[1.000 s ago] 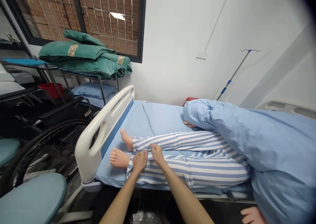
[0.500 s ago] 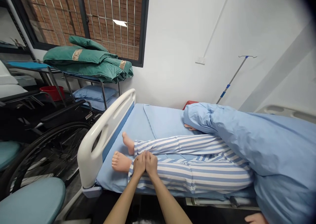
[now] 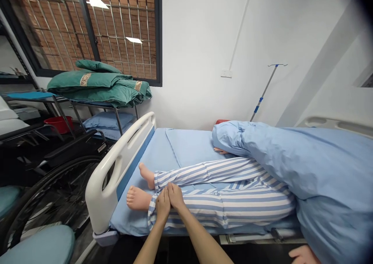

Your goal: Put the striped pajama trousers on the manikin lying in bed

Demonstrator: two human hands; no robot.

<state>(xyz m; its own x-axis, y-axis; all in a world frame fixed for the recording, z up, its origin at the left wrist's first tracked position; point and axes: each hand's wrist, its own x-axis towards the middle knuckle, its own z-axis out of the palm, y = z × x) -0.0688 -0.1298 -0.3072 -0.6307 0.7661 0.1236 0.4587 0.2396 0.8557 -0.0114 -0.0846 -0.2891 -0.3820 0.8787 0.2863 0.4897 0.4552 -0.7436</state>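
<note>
My left hand [image 3: 162,205] and my right hand [image 3: 175,196] are pressed against each other, fingers closed and curled away from me. The right lies slightly farther forward, its fingers beside the left hand's fingertips. Both are in front of the near lower leg of a manikin in blue-and-white striped trousers [image 3: 247,202]. Whether they touch the leg or hold anything between them is hidden. Two bare feet, the near foot [image 3: 138,198] and the far foot [image 3: 146,175], stick out left of the hands. A light blue quilt [image 3: 279,159] covers the manikin's upper part.
The bed's white footboard [image 3: 100,182] stands at left, with a wheelchair [image 3: 72,178] beyond it. A round teal stool [image 3: 43,244] is at lower left. Green folded bedding [image 3: 99,85] lies on a rack under the window. A drip pole [image 3: 264,91] leans by the wall.
My hands have shifted against each other: the right has slid forward over the left's fingertips, the left sits slightly lower. The view has tilted up and turned a little right.
</note>
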